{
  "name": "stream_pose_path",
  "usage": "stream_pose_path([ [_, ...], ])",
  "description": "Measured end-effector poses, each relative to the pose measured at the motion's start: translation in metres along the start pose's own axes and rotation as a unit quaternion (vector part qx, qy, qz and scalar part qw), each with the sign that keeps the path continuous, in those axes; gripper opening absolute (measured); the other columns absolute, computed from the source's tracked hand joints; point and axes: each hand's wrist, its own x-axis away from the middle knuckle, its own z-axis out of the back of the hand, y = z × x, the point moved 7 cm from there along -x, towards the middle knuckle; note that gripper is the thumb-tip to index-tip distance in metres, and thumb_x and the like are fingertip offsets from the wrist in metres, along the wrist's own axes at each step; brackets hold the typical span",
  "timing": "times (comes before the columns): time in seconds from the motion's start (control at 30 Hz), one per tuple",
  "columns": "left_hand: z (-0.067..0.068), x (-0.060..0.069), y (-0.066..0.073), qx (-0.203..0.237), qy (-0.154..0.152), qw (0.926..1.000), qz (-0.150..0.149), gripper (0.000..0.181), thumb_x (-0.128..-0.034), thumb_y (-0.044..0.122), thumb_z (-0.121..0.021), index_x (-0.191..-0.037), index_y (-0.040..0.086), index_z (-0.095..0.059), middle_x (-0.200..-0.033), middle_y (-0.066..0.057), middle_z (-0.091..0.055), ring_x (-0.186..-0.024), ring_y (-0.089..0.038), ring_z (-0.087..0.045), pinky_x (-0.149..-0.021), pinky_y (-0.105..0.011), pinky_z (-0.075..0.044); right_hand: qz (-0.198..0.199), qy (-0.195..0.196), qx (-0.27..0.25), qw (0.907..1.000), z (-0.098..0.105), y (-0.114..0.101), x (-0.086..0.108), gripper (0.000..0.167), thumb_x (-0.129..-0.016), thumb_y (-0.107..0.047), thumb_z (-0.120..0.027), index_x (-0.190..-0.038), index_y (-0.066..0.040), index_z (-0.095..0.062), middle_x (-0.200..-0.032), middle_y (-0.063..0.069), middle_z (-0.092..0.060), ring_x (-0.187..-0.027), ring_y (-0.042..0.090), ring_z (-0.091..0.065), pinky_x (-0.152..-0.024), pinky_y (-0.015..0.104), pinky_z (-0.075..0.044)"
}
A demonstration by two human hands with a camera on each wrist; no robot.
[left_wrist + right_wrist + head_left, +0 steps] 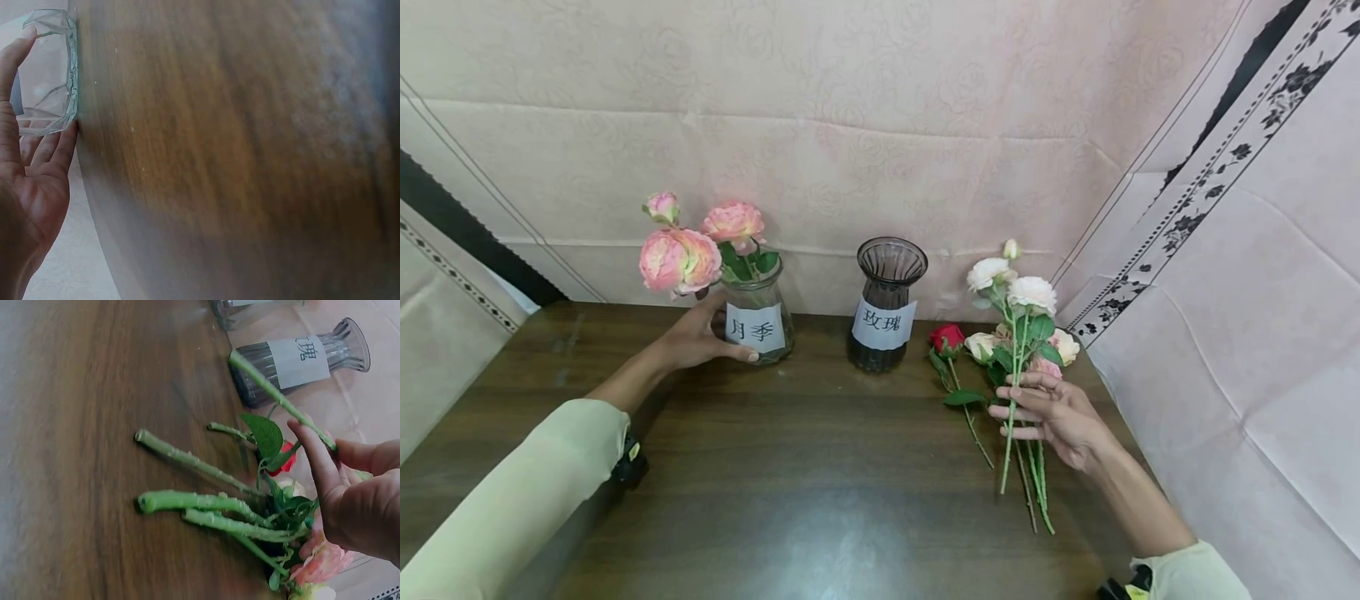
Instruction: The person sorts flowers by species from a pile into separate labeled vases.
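- Leaned leftward over the rim of the clear glass vase (758, 327) as pink blooms (680, 260); looked light and soft-petalled, best handled by the stem.
- Held that vase low on the worktop (775, 517) with the left hand (700, 329), with thumb in front and fingers behind; looked rigid, smooth, probably slippery and breakable, suited to a broad hold round the body.
- Stood apart near the middle as a ribbed dark glass vase (883, 325); seemed equally fragile, likely easiest to hold at the narrow waist.
- Lay farther right as a red rose (947, 336); seemed light, best lifted by its thin stem.
- Pinched the lower stem of the white-flowered spray (1032, 294) between thumb and fingers of the right hand (1060, 417); looked light, springy and slightly top-heavy, so probably prone to twist.
- Lay bunched beneath as pale and pink flowers (1065, 346); seemed likely to snag by the leaves.
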Motion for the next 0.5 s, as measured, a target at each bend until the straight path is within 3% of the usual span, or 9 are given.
stream_pose_path([
  [0.27, -0.001, -0.002, -0.001, -0.002, -0.001, 1.0, -0.003, 0.111, -0.0874, 0.027, -0.101, -0.173, 0.019, -0.032, -0.153, -0.018, -0.067, -0.141, -0.039, -0.064, -0.12, -0.063, -0.05, 0.06, 0.047, -0.061, 0.9952, -0.007, -0.012, -0.008, 0.009, -0.117, -0.006, -0.058, -0.121, -0.013, -0.062, -0.12, -0.002, -0.085, -0.112, 0.021, -0.085, -0.094, 0.046, -0.07],
  [0.5, 0.0, -0.002, -0.001, -0.002, -0.001, 1.0, -0.006, 0.108, -0.0873, 0.025, -0.102, -0.171, 0.018, -0.034, -0.152, -0.017, -0.068, -0.139, -0.037, -0.066, -0.118, -0.06, -0.052, 0.11, 0.065, -0.159, 0.979, -0.017, -0.015, -0.021, 0.017, -0.117, -0.002, -0.056, -0.105, -0.015, -0.062, -0.116, 0.003, -0.087, -0.111, 0.026, -0.086, -0.095, 0.05, -0.07],
])
